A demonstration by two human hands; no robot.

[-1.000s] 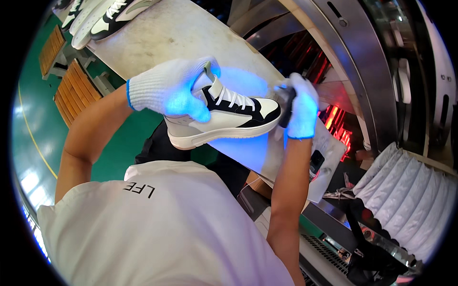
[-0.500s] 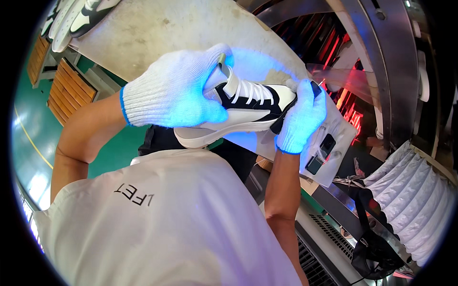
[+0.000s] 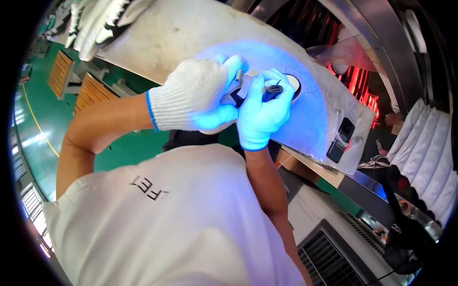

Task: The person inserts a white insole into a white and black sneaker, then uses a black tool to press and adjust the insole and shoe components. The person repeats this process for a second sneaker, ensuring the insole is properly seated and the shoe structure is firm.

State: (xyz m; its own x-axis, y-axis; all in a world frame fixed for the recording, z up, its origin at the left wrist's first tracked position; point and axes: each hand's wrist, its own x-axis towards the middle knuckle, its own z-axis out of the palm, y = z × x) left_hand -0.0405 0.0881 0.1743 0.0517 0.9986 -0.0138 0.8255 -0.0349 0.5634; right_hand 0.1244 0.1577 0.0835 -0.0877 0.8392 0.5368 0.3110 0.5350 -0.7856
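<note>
A white-and-black sneaker [image 3: 244, 85] is largely hidden behind my gloved hands. Its toe shows past my fingers and its pale sole below them. My left hand [image 3: 195, 93], in a white knit glove, is closed around the sneaker's ankle end. My right hand [image 3: 263, 107], gloved alike, lies over the laces. Its bent fingers grip a small dark pen-like object [image 3: 272, 92], whose exact kind I cannot make out. Blue light falls on both gloves and the shoe.
Under the shoe is a worn pale worktable [image 3: 167, 35]. More sneakers [image 3: 107, 31] stand at the far left. A black phone-like device [image 3: 341, 140] lies at the table's right end. Beyond, a metal machine [image 3: 377, 38] glows red inside, with a white pleated duct [image 3: 422, 148] nearby.
My right hand has moved left from the toe to the laces, with the dark object in its fingers. The sneaker has turned and is more covered. The whole view has shifted.
</note>
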